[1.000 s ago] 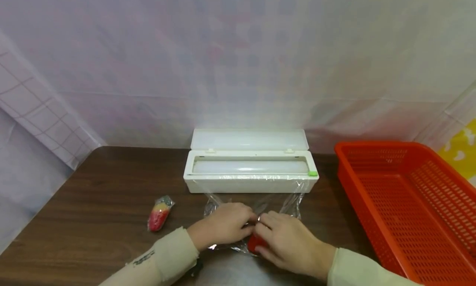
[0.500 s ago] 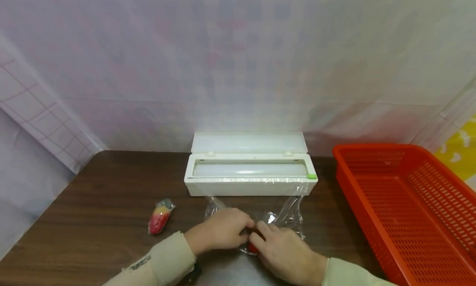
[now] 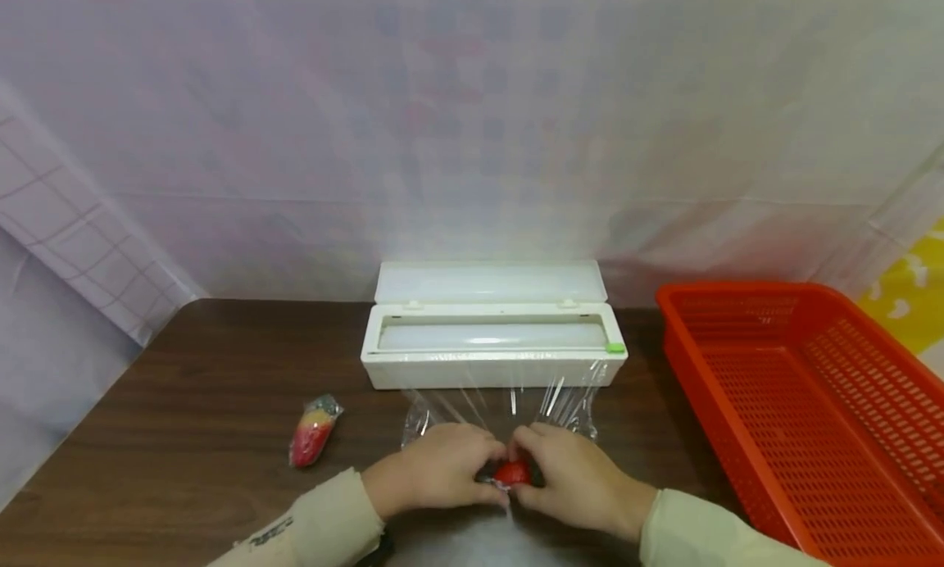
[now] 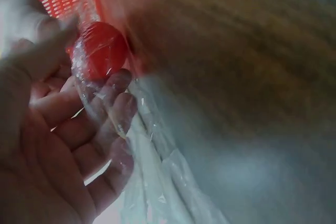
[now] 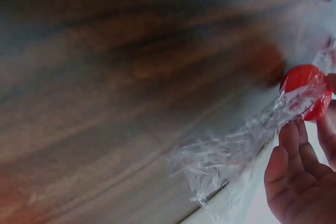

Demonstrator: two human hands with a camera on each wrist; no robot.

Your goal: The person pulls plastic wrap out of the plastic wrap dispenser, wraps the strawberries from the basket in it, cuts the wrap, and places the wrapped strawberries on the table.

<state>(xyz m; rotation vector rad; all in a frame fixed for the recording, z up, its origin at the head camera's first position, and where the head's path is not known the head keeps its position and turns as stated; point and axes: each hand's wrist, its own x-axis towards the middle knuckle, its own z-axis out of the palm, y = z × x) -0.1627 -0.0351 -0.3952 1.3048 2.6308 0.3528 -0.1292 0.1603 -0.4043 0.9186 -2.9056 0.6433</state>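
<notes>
Between my two hands is a smooth red round thing (image 3: 512, 472), partly covered by clear cling film (image 4: 147, 145); its exact kind does not show. My left hand (image 3: 446, 470) grips its left side, thumb nearer me and fingers beyond, with film across the fingers. On the opposite side my right hand (image 3: 578, 481) holds it with thumb and fingers. Creased film stretches from both hands to the white cling film dispenser (image 3: 494, 374), whose lid stands up. In the right wrist view, a crumpled tail of film (image 5: 215, 166) trails from the red thing (image 5: 302, 80).
A film-wrapped pink and yellow piece with a dark end (image 3: 312, 437) lies left on the brown wooden table (image 3: 184, 436). A red plastic basket (image 3: 711, 378) stands at the right. Behind the dispenser hangs a pale curtain (image 3: 487, 141).
The fingers of both hands have spread apart around the red thing, so more of it shows. The film between hands and dispenser is now drawn into straighter creases.
</notes>
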